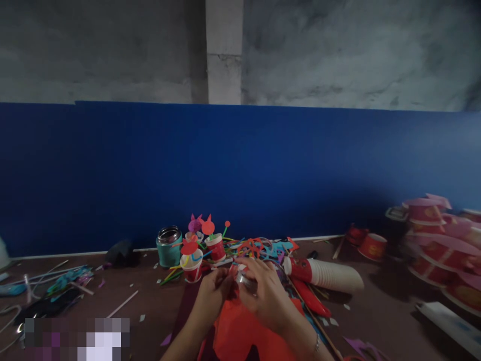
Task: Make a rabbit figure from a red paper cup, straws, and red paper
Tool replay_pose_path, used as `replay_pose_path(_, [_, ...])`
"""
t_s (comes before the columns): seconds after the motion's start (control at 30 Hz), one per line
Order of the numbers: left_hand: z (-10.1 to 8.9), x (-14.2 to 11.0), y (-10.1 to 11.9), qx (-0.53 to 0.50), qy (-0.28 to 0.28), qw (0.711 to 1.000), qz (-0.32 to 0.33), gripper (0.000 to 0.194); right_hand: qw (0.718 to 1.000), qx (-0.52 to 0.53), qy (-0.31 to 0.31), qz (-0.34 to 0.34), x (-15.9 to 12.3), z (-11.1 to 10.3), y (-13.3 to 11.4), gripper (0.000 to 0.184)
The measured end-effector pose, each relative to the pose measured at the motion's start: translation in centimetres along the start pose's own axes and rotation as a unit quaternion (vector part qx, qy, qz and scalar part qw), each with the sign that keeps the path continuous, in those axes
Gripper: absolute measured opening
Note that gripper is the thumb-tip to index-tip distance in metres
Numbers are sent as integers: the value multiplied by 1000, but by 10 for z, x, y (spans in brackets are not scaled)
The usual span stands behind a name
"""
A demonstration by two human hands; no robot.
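Both my hands meet low at the centre over a sheet of red paper (240, 331). My right hand (263, 293) curls over a small shiny roll, apparently tape (246, 282), and grips it. My left hand (215, 292) is closed in a pinch against the same roll from the left. Just beyond them stand two red-and-white paper cups (192, 268) with coloured straws and paper cut-outs stuck in them. A stack of paper cups (325, 273) lies on its side to the right of my hands.
A teal jar (169, 246) stands left of the decorated cups. Red bowls (439, 240) are piled at the right edge. Straws, scraps and cords litter the brown table (150, 301) on the left. A blue panel (240, 165) backs the table.
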State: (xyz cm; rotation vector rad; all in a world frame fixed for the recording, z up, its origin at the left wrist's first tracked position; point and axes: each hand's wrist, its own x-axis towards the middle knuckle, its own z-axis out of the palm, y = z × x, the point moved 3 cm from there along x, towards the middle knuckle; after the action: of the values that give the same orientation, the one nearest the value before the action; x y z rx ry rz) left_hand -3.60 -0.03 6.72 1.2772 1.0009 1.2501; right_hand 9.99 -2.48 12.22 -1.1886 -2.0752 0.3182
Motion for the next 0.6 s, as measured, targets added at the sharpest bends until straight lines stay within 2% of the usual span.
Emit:
replay_pose_path(0.23, [4, -1, 3, -37, -2, 999, -33, 44, 1000, 15, -14, 12, 1, 1, 3, 46])
replay_pose_path(0.47, [2, -1, 3, -26, 28, 999, 13, 47, 998, 56, -28, 7, -2, 3, 0, 45])
replay_pose_path(0.6, [-3, 3, -1, -39, 31, 999, -3, 52, 996, 80, -40, 16, -2, 4, 1, 43])
